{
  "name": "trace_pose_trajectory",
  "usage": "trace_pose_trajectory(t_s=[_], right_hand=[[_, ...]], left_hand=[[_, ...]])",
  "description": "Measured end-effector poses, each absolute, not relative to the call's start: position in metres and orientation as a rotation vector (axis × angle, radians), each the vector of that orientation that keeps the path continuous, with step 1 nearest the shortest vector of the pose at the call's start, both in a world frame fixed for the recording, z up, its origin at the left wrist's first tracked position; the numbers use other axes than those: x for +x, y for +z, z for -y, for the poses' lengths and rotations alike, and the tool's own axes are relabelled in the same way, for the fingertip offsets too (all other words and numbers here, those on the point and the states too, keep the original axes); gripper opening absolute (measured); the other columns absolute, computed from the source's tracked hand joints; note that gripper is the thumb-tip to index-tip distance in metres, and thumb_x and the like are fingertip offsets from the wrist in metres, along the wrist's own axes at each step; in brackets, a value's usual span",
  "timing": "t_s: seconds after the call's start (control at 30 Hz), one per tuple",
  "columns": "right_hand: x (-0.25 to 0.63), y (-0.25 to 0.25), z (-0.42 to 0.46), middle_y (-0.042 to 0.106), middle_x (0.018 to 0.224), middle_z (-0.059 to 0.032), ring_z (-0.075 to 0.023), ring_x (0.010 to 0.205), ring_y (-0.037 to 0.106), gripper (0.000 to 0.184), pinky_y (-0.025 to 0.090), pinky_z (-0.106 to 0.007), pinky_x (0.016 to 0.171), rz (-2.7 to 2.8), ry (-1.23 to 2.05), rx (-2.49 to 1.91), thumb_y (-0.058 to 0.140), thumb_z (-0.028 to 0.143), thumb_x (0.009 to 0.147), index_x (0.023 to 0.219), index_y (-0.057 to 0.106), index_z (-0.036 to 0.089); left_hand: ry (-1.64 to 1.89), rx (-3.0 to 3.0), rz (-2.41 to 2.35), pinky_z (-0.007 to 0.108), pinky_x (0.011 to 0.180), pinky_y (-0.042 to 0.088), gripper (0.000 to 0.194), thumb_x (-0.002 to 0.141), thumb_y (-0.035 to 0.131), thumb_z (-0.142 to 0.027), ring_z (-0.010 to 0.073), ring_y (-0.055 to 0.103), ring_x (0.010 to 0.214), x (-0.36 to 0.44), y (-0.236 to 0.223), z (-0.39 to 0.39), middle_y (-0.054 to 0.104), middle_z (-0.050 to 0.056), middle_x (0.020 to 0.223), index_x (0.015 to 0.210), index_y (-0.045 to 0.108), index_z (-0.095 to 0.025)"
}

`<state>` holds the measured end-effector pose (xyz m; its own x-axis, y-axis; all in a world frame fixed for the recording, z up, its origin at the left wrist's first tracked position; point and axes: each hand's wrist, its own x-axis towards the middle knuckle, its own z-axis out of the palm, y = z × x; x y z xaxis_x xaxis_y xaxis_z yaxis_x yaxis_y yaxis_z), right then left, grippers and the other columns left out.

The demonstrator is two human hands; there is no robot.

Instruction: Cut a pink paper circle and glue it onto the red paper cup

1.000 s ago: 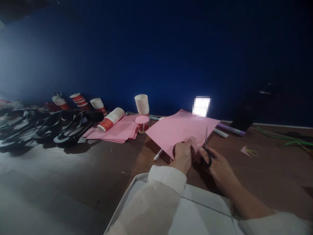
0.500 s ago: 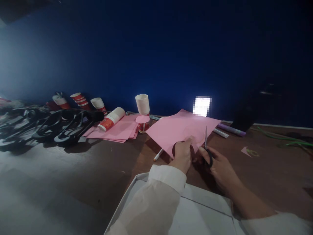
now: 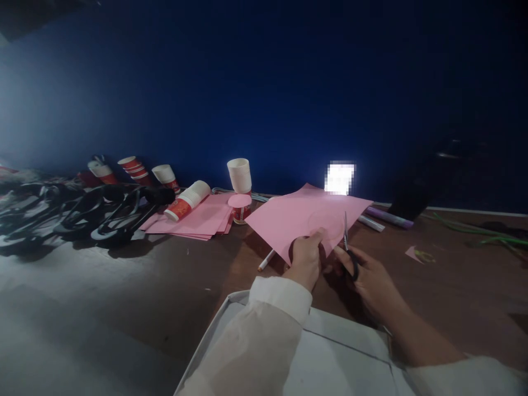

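Left fingers grip pink sheet; scissors at edge

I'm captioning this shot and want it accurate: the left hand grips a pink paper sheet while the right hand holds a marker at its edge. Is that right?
Not quite: the right hand holds scissors, not a marker, as the head view shows. The left hand does grip the pink paper sheet.
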<state>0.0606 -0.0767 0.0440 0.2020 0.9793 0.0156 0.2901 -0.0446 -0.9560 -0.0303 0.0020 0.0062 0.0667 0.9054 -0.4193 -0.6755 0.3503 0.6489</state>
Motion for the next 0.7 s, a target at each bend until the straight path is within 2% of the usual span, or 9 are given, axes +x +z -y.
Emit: trace_pose_trajectory(t_s=[0.1, 0.27, 0.43, 0.57, 0.7], right_hand=[[0.06, 0.043, 0.078, 0.065, 0.064, -0.003, -0.0179, 0.057, 0.057, 0.029, 0.046, -0.027, 0.052, 1.216, 0.93, -1.548, 0.07, 0.049, 0.074, 0.081, 0.071, 0.021], [0.058, 0.045, 0.079, 0.062, 0.064, -0.0017, -0.015, 0.058, 0.053, 0.037, 0.045, -0.025, 0.055, 1.26, 0.869, -1.61, 0.065, 0.057, 0.08, 0.071, 0.065, 0.021], [0.059, 0.047, 0.08, 0.066, 0.068, -0.0038, -0.0167, 0.061, 0.055, 0.038, 0.046, -0.026, 0.058, 1.308, 0.837, -1.624, 0.065, 0.057, 0.08, 0.069, 0.065, 0.021], [0.061, 0.047, 0.08, 0.063, 0.062, -0.0026, -0.016, 0.057, 0.052, 0.038, 0.044, -0.026, 0.055, 1.328, 0.841, -1.621, 0.067, 0.057, 0.08, 0.067, 0.064, 0.022], [0.064, 0.047, 0.079, 0.067, 0.067, -0.0042, -0.0187, 0.062, 0.057, 0.04, 0.046, -0.027, 0.056, 1.289, 0.905, -1.627, 0.065, 0.06, 0.08, 0.071, 0.066, 0.021]], left_hand=[[1.221, 0.446, -0.88, 0.031, 0.06, 0.053, 0.034, 0.065, 0.087, -0.039, 0.0193, 0.062, 0.056, -0.031, 0.002, -0.003, 0.056, 0.0, 0.051, 0.066, 0.064, -0.014], [1.247, 0.447, -0.825, 0.032, 0.062, 0.054, 0.033, 0.067, 0.085, -0.041, 0.0202, 0.064, 0.056, -0.03, 0.004, -0.004, 0.056, 0.001, 0.05, 0.068, 0.064, -0.015], [1.24, 0.431, -0.807, 0.033, 0.066, 0.056, 0.038, 0.066, 0.087, -0.046, 0.0234, 0.069, 0.066, -0.031, 0.012, -0.002, 0.063, 0.004, 0.057, 0.071, 0.066, -0.015], [1.242, 0.424, -0.804, 0.033, 0.065, 0.055, 0.04, 0.065, 0.088, -0.046, 0.0241, 0.07, 0.067, -0.032, 0.015, -0.001, 0.063, 0.005, 0.056, 0.066, 0.063, -0.015], [1.255, 0.435, -0.79, 0.033, 0.066, 0.055, 0.039, 0.067, 0.087, -0.045, 0.0239, 0.07, 0.068, -0.033, 0.015, -0.001, 0.065, 0.006, 0.059, 0.063, 0.063, -0.015]])
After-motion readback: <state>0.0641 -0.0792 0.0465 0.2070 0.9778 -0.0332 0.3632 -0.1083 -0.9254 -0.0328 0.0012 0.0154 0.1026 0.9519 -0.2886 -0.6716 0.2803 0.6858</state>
